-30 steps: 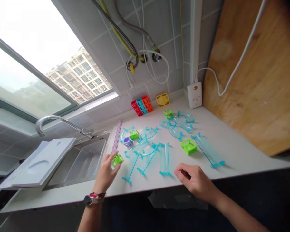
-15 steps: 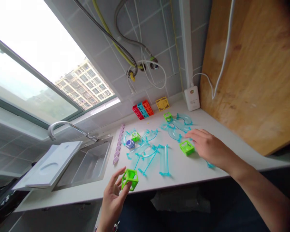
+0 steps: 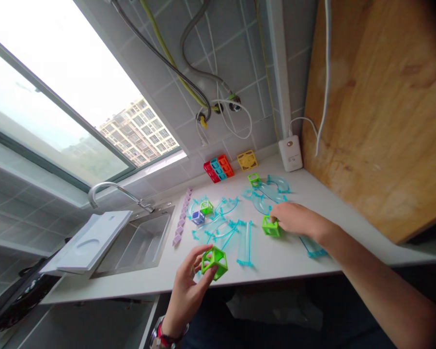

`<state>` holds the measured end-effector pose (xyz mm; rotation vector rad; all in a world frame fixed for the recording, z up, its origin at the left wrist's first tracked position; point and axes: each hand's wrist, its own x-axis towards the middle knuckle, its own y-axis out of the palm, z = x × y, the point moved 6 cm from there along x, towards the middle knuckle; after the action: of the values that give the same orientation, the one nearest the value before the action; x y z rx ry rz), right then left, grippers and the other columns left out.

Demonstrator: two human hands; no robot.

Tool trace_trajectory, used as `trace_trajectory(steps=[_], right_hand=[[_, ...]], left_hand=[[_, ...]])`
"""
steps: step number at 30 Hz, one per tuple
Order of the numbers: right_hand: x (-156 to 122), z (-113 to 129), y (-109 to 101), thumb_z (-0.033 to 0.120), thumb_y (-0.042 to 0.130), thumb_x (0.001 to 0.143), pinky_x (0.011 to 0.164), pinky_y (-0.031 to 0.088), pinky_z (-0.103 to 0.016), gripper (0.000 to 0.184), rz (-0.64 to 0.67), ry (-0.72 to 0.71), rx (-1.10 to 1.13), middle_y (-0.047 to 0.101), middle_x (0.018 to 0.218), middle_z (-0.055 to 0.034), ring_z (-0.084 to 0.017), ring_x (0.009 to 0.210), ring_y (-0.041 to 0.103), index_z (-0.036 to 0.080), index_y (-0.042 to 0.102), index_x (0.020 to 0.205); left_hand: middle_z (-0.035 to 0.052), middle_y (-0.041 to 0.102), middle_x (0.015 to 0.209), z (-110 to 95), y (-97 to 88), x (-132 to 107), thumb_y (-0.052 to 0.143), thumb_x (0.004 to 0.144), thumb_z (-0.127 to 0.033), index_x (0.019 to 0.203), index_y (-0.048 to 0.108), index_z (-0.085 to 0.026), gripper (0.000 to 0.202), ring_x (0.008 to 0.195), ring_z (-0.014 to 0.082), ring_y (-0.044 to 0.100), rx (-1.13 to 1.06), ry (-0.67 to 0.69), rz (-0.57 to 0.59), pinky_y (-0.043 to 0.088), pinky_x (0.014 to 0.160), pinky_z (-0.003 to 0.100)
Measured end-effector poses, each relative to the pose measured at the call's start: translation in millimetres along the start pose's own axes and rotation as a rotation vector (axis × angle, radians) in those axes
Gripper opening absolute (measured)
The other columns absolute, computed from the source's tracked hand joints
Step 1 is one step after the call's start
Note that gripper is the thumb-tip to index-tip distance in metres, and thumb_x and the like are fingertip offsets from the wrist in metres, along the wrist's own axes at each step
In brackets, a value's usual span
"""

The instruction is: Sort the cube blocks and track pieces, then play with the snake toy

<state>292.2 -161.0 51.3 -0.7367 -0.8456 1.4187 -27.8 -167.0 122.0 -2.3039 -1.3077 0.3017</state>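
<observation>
My left hand (image 3: 192, 281) pinches a bright green hollow cube (image 3: 215, 263) between thumb and fingers, above the front edge of the counter. Farther right, my right hand (image 3: 294, 218) has its fingers closed on the upper edge of a second green hollow cube (image 3: 271, 227), which appears to rest on the counter; the fingertips are partly hidden. Clear blue track pieces lie between and behind the hands, among them a straight one (image 3: 244, 245) and a curved one (image 3: 262, 201). Another straight piece (image 3: 312, 248) is partly covered by my right forearm.
A green cube (image 3: 206, 207) and a purple cube (image 3: 198, 217) stand among the tracks; another green cube (image 3: 254, 180) is farther back. Red, blue and orange blocks (image 3: 218, 168) and a yellow frame (image 3: 247, 160) lean on the wall. A sink (image 3: 141, 242) is at left.
My left hand has moved right with its green cube. My right hand has come down and left onto the other green cube, which has shifted slightly left. The head view has also shifted.
</observation>
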Motion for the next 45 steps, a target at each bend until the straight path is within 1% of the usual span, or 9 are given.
trace_trajectory(steps=[3, 6, 9, 16, 22, 31, 37, 41, 45], right_hand=[[-1.4, 24.4, -17.1, 0.004, 0.057, 0.076, 0.075, 0.045, -0.030, 0.027, 0.031, -0.063, -0.005, 0.075, 0.088, -0.0077, -0.023, 0.085, 0.068, 0.022, 0.076, 0.085], [-9.5, 58.2, -35.5, 0.007, 0.058, 0.078, 0.072, 0.043, -0.027, 0.022, -0.028, -0.183, 0.181, 0.072, 0.084, -0.0043, -0.019, 0.079, 0.065, 0.021, 0.073, 0.087], [-19.6, 86.1, -41.0, 0.012, 0.060, 0.078, 0.064, 0.042, -0.023, 0.018, -0.059, -0.265, 0.406, 0.065, 0.075, 0.0015, -0.014, 0.069, 0.059, 0.021, 0.067, 0.093], [-40.6, 110.2, -42.1, 0.015, 0.061, 0.081, 0.055, 0.036, -0.022, 0.010, -0.245, -0.199, 0.634, 0.051, 0.064, 0.0074, -0.011, 0.058, 0.048, 0.022, 0.059, 0.087], [-57.3, 139.0, -42.8, 0.009, 0.062, 0.080, 0.057, 0.035, -0.022, 0.014, -0.303, -0.276, 0.653, 0.050, 0.063, 0.0079, -0.009, 0.056, 0.047, 0.022, 0.061, 0.087], [-62.6, 153.1, -45.4, 0.006, 0.063, 0.077, 0.057, 0.033, -0.022, 0.018, -0.337, -0.275, 0.660, 0.047, 0.061, 0.0086, -0.009, 0.055, 0.043, 0.022, 0.063, 0.086], [-64.6, 161.6, -44.6, 0.005, 0.062, 0.077, 0.056, 0.032, -0.021, 0.019, -0.293, -0.290, 0.675, 0.047, 0.060, 0.0090, -0.009, 0.055, 0.043, 0.022, 0.063, 0.086], [-65.4, 164.5, -43.2, 0.005, 0.061, 0.077, 0.057, 0.033, -0.021, 0.019, -0.283, -0.289, 0.667, 0.048, 0.061, 0.0087, -0.009, 0.056, 0.044, 0.022, 0.064, 0.086], [-65.5, 165.9, -42.2, 0.006, 0.061, 0.079, 0.057, 0.033, -0.022, 0.018, -0.262, -0.273, 0.657, 0.048, 0.061, 0.0083, -0.009, 0.055, 0.044, 0.022, 0.064, 0.088]], left_hand=[[0.0119, 0.065, 0.127, -2.7, 6.0, 1.5, 0.068, 0.093, -0.034, 0.128, 0.061, -0.024, 0.037, 0.119, 0.0297, 0.063, -0.025, -0.010, -0.017, 0.052, 0.095, 0.038], [0.0108, 0.066, 0.125, -9.6, 13.2, 1.8, 0.069, 0.092, -0.035, 0.122, 0.067, -0.024, 0.033, 0.115, 0.0280, 0.063, -0.027, 0.009, -0.052, 0.053, 0.094, 0.036], [0.0092, 0.065, 0.125, -21.0, 17.8, 1.4, 0.070, 0.091, -0.034, 0.117, 0.073, -0.024, 0.028, 0.118, 0.0265, 0.060, -0.020, 0.043, -0.092, 0.052, 0.094, 0.032], [0.0081, 0.066, 0.119, -35.6, 19.2, -3.9, 0.071, 0.090, -0.031, 0.115, 0.074, -0.022, 0.027, 0.112, 0.0244, 0.062, -0.114, 0.048, -0.108, 0.052, 0.090, 0.029], [0.0051, 0.070, 0.104, -33.2, 18.3, -10.3, 0.071, 0.090, -0.035, 0.115, 0.072, -0.021, 0.028, 0.086, 0.0163, 0.064, -0.255, -0.054, -0.086, 0.053, 0.073, 0.022], [0.0002, 0.063, 0.077, -28.0, 18.3, -17.1, 0.074, 0.088, -0.037, 0.115, 0.072, -0.020, 0.032, 0.078, 0.0145, 0.062, -0.316, -0.126, -0.069, 0.049, 0.067, 0.019], [0.0021, 0.068, 0.088, -34.2, 21.1, -16.7, 0.073, 0.089, -0.035, 0.114, 0.071, -0.020, 0.029, 0.077, 0.0135, 0.062, -0.351, -0.095, -0.030, 0.049, 0.067, 0.020], [0.0011, 0.068, 0.081, -38.0, 20.9, -18.1, 0.072, 0.089, -0.035, 0.114, 0.071, -0.020, 0.029, 0.074, 0.0136, 0.062, -0.355, -0.097, -0.017, 0.049, 0.065, 0.020], [0.0020, 0.072, 0.086, -40.8, 22.4, -19.9, 0.072, 0.089, -0.036, 0.117, 0.069, -0.021, 0.031, 0.079, 0.0152, 0.066, -0.385, -0.112, 0.015, 0.051, 0.070, 0.021]])
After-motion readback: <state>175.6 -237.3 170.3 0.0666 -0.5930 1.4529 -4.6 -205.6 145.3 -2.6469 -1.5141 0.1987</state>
